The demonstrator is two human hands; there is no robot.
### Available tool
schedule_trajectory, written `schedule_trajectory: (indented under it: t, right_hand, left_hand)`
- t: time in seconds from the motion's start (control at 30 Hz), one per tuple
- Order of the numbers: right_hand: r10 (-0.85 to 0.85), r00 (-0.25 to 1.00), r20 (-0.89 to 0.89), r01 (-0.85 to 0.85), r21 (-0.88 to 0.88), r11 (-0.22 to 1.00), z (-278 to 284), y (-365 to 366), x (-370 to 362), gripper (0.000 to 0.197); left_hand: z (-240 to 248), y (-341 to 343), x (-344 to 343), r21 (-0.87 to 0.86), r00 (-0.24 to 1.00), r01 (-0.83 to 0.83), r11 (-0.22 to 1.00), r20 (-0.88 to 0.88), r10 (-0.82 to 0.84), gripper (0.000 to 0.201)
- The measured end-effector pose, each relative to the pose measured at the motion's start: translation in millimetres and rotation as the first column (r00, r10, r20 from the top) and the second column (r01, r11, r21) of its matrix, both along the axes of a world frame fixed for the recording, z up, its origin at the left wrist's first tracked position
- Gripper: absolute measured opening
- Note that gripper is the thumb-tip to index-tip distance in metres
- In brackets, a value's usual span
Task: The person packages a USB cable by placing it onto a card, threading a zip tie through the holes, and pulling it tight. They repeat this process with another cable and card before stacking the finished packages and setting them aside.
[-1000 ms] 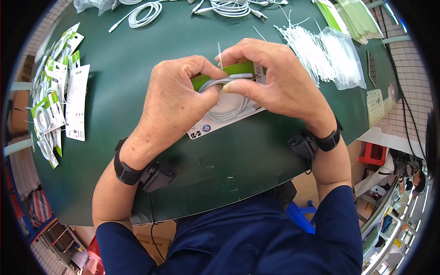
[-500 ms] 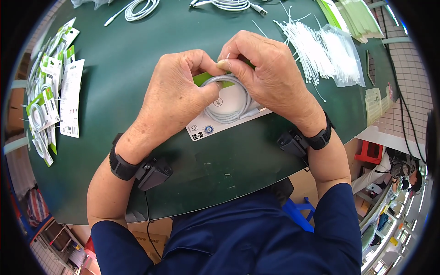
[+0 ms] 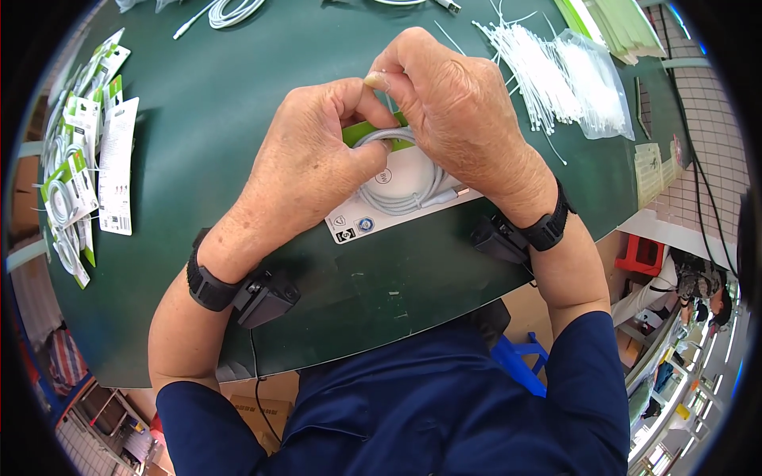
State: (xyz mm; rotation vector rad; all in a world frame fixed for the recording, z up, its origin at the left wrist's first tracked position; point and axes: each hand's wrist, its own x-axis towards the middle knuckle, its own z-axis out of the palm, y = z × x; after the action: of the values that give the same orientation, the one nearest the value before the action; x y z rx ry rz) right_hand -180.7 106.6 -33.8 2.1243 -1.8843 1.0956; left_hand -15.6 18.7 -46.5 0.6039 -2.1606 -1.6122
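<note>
A grey-white cable coil [image 3: 409, 205] lies on a white and green packaging card [image 3: 349, 228] in front of me. My left hand [image 3: 305, 155] is closed on the card's far edge and the coil, thumb over the cable and index finger behind. Just beyond that edge, my right hand [image 3: 468, 115] pinches a thin white cable tie [image 3: 390, 103], which runs down toward the left fingertips. Part of the coil and the card's far right side are hidden behind my right hand.
Carded cables [image 3: 75, 178] are piled on the green table's left side. Loose white cable ties [image 3: 528, 75] lie at far right beside a clear bag [image 3: 591, 87] of more ties. Stacked green cards [image 3: 615, 28] sit behind them. Another coiled cable [image 3: 230, 9] lies at the far edge.
My right hand has moved up and away from the card, and more of the pinched tie shows between the hands. My left hand stays on the card and coil.
</note>
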Motion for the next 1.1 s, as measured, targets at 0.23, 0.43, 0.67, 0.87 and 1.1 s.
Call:
schedule_trajectory:
  t: [0.23, 0.43, 0.67, 0.87, 1.1]
  right_hand:
    - [-0.042, 0.998, 0.038, 0.037, 0.126, 0.991, 7, 4, 1, 0.016]
    - [-0.065, 0.991, 0.121, 0.049, 0.132, 0.99, 6, 3, 4, 0.015]
    - [-0.055, 0.929, 0.365, 0.027, 0.081, 0.996, -1, 0, 1, 0.012]
    - [-0.072, 0.93, 0.36, 0.043, 0.089, 0.995, 2, 1, 4, 0.012]
    - [-0.238, 0.852, 0.467, 0.089, 0.32, 0.943, 22, 1, 9, 0.013]
  left_hand:
    - [0, 2, 0, 0.025, 1.0, 0.012, 1.0, -0.018, -0.012, 0.017]
    - [-2, 2, 0, 0.009, 0.999, 0.028, 1.0, -0.027, -0.028, 0.017]
    - [-1, 3, 1, 0.021, 0.999, 0.031, 0.999, -0.043, -0.03, 0.017]
    - [7, 0, 3, 0.031, 0.991, 0.083, 0.996, 0.098, -0.085, 0.013]
    - [6, -1, 3, 0.002, 0.989, 0.077, 0.997, 0.125, -0.077, 0.012]
